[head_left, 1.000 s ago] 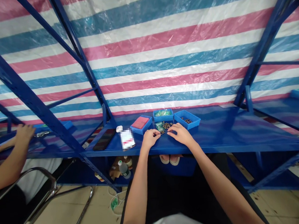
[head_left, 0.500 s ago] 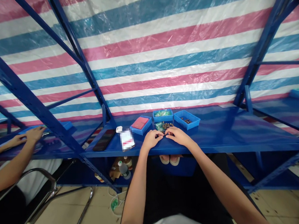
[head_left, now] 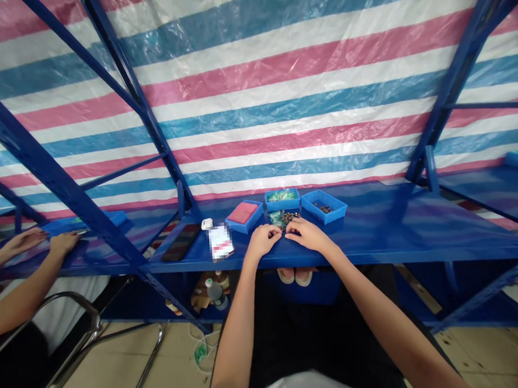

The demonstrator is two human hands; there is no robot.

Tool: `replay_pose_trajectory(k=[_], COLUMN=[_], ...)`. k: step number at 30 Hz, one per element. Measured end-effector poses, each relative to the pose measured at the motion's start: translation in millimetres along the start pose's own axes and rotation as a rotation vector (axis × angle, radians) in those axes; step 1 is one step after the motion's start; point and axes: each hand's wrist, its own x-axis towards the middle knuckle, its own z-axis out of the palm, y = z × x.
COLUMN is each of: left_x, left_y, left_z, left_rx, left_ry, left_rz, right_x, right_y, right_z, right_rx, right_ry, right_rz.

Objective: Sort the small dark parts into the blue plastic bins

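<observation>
My left hand [head_left: 264,240] rests over the blue tabletop with thumb and fingertips pinched together. Facing it, my right hand [head_left: 306,236] is also closed in a pinch, its fingertips a small gap from the left ones. What either pinch holds is too small to make out. Just beyond the fingers lies a pile of small dark and brass-coloured parts [head_left: 290,216], with a green-and-clear plastic packet [head_left: 277,218] beside it on the left. Behind the pile stands a blue tray of green packets [head_left: 282,205]. To its right, another blue tray [head_left: 336,214] holds several small dark parts.
A blue tray with pink sheets [head_left: 242,213] stands at the left, near a white case [head_left: 207,224], a blurred white packet [head_left: 220,242] and a black phone [head_left: 181,242]. Blue posts frame the bench [head_left: 402,232]. A co-worker's hands [head_left: 64,243] are at far left.
My hands hardly move; the right fingertips shift slightly left. The co-worker's hands at far left have moved apart.
</observation>
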Motion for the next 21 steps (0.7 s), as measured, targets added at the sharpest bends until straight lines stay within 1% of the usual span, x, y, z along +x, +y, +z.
replay_pose_trajectory(k=[3,5,8,10,14,21], left_x=[0.0,-0.1,-0.3,-0.3,-0.5,-1.0], left_y=[-1.1,-1.6,-1.9,-1.9,-1.5,-1.4], left_z=[1.3,1.9,2.2,2.0,1.1,0.3], left_rx=[-0.015,-0.029,-0.037,-0.041,-0.057,-0.071], left_ry=[0.016,0.03,0.033,0.029,0.029,0.026], left_rz=[0.004,-0.004,-0.022,-0.029,-0.032,-0.03], right_x=[-0.2,-0.7,-1.4,-1.8,-3.1,-6.2], right_y=[0.3,0.4,1.9,3.7,6.1,5.8], right_z=[-0.8,-1.7,-2.4,-2.5,-3.7,-5.6], right_rx=[0.025,0.06,0.108,0.102,0.035,0.025], right_ry=[0.019,0.047,0.124,0.188,0.262,0.294], right_rz=[0.015,0.053,0.131,0.149,0.109,0.082])
